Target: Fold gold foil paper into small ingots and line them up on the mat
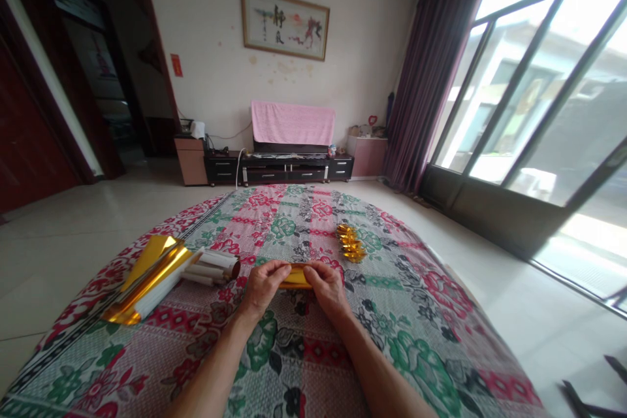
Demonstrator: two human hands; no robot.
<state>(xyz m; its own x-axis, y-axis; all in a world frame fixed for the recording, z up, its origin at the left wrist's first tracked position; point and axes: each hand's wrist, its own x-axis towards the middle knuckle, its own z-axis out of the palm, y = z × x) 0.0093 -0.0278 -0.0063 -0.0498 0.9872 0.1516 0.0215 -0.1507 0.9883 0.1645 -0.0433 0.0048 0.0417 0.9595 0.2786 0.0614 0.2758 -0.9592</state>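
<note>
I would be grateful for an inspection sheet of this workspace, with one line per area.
Surface: patterned tablecloth, some creases at left.
Job's things: gold piece held; shiny gold sheets and pale rolls at left; row of folded gold pieces at right.
Clutter: small items on the far pink-fronted cabinet.
Hands: left hand and right hand pinch opposite ends of the gold piece.
Cables: white cable beside the black cabinet.
Surroundings: bright windows, purple curtain.

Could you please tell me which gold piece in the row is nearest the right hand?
The gold piece at the near end; the others lie farther back.
</note>
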